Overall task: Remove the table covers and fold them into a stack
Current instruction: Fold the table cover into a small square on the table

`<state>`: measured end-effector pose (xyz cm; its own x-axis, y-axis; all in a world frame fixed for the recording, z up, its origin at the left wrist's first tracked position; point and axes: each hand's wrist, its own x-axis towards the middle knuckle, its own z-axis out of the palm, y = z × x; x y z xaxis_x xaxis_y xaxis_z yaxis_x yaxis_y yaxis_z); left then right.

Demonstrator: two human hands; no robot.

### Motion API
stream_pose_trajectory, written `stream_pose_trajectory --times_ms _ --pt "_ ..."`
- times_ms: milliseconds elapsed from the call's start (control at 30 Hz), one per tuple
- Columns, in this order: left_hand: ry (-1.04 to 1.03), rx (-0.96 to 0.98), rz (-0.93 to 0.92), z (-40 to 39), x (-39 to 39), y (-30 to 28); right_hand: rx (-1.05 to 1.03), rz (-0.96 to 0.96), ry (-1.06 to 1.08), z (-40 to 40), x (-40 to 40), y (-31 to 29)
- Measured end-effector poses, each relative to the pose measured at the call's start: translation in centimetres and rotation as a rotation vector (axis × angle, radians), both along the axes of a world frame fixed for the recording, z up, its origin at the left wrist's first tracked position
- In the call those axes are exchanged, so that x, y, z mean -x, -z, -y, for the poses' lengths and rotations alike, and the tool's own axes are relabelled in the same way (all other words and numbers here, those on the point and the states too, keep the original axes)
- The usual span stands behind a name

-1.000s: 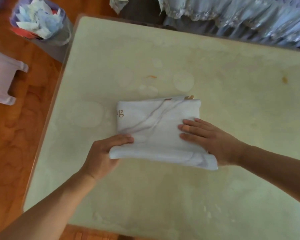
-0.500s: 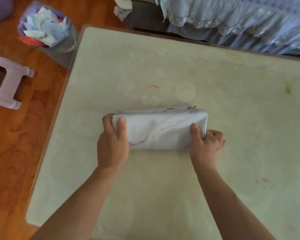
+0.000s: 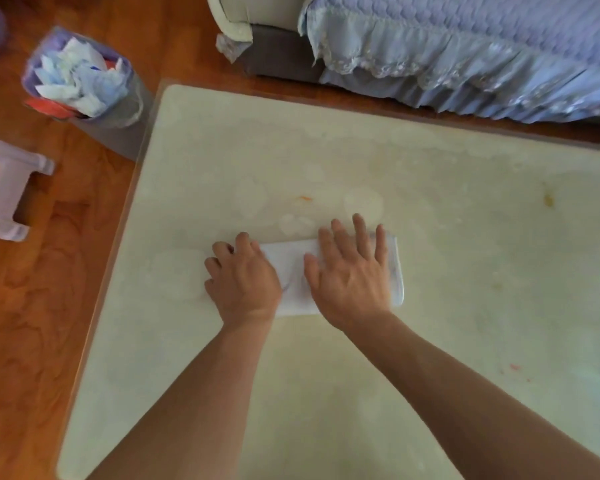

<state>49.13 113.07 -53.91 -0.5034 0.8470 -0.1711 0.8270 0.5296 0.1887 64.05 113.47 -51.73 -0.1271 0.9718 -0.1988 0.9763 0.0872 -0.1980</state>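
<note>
a pale purple plastic stool (image 3: pixel 6 199) and a full trash bin (image 3: pixel 84 81) sit on the wood floor by the left edge of the pale cream bench (image 3: pixel 465 271). the left hand (image 3: pixel 245 284), fingers bent, presses the folded white table cover (image 3: pixel 293 271) mid-bench; the right hand (image 3: pixel 352 277) lies flat on it. bare bench lies all around.

1. Soft, even daylight is filling the scene, casting only faint shadows.
2. The pale table (image 3: pixel 430 393) is glowing mildly, without hard glare.
3. Wide-angle distortion is bending the table edges.
4. Slight blur is softening the bin (image 3: pixel 84 77) and the far corners.
</note>
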Motion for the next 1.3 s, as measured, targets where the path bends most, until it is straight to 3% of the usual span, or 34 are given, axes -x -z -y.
stream_pose_trajectory --times_ms 67,133,400,533,567,667,900,1033,1133,1233,1300 --pt "0.024 -0.010 -0.024 0.0 0.2 0.4 0.099 0.110 -0.126 0.3 -1.6 1.0" --pt "0.029 -0.044 -0.065 0.1 0.4 0.7 0.063 0.145 -0.177 0.3 -2.8 2.0" --pt "0.009 -0.107 0.035 -0.2 -0.2 0.6 0.116 0.113 -0.150 -0.1 -2.6 2.4" --pt "-0.563 0.150 0.366 -2.1 -1.0 -1.2 0.126 0.086 -0.160 0.0 -2.8 2.6" --pt "-0.618 0.217 0.416 -2.8 -0.3 -1.3 0.116 0.070 -0.155 0.1 -2.8 2.7" --pt "-0.564 0.299 0.579 -4.0 2.3 -1.4 0.035 0.016 -0.128 0.4 -3.1 3.1" --pt "-0.535 0.124 0.839 -2.9 1.1 -4.5 -0.124 -0.142 -0.086 0.7 -4.3 3.2" --pt "-0.263 -0.078 0.591 0.0 -2.0 -10.2 -0.013 -0.297 -0.085 1.2 -6.7 0.1" --pt "0.199 -0.342 0.528 3.8 -4.2 -15.0 0.137 -0.262 -0.200 1.1 -11.7 -6.0" --pt "0.605 -0.331 0.716 5.4 -4.9 -18.1 0.235 -0.181 -0.375 4.6 -15.0 -12.5" --pt "0.701 -0.229 0.889 5.4 -5.9 -20.0 0.423 -0.349 -0.273 8.9 -15.9 -15.0"
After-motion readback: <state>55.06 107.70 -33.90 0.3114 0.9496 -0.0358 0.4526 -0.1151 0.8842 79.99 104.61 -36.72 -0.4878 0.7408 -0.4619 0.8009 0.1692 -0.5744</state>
